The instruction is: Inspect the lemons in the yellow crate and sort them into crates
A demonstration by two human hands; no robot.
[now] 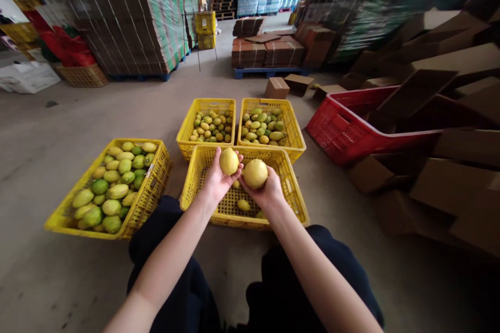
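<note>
My left hand (219, 181) is closed around a yellow lemon (228, 161). A larger, rounder lemon (255, 174) rests in the grip of my right hand (269, 192). Both hands are side by side above the near yellow crate (297, 203), the fruits close together. A few loose lemons lie on that crate's perforated floor, one lemon (243, 205) plainly visible below my hands; others are partly hidden by them. Just behind stand two more yellow crates, the left one (186, 124) and the right one (295, 125), each holding many green and yellow lemons.
On the left, a yellow crate (162, 177) is heaped with large green-yellow lemons. A red crate (332, 125) with cardboard stands right, beside piled cardboard boxes (461, 182). Flattened cartons on a blue pallet (269, 72) and wrapped stacks (117, 15) are farther back.
</note>
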